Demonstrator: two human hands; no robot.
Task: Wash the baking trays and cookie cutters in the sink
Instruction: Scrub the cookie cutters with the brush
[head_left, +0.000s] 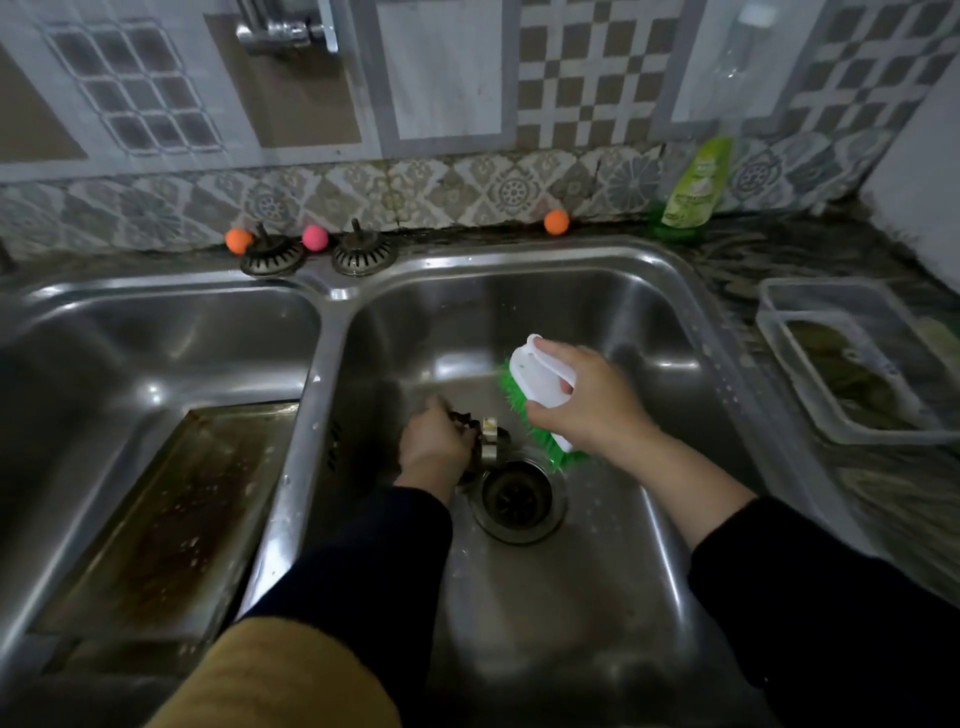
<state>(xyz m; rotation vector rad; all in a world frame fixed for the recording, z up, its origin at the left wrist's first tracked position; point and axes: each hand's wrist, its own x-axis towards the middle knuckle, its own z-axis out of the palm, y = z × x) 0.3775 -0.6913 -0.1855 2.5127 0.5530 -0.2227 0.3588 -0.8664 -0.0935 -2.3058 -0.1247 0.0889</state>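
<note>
- Beside the open drain (517, 499), small cookie cutters (480, 434) are gripped by the left hand (434, 447); a dropped one could probably slip in.
- A brush (540, 402) is clasped by the right hand (589, 400); the cutters' sharp edges might nick fingers.

Your left hand (434, 441) and right hand (592, 400) are bare, with dark navy sleeves (810, 587) pushed up and a mustard-yellow layer (280, 680) on the left.
</note>
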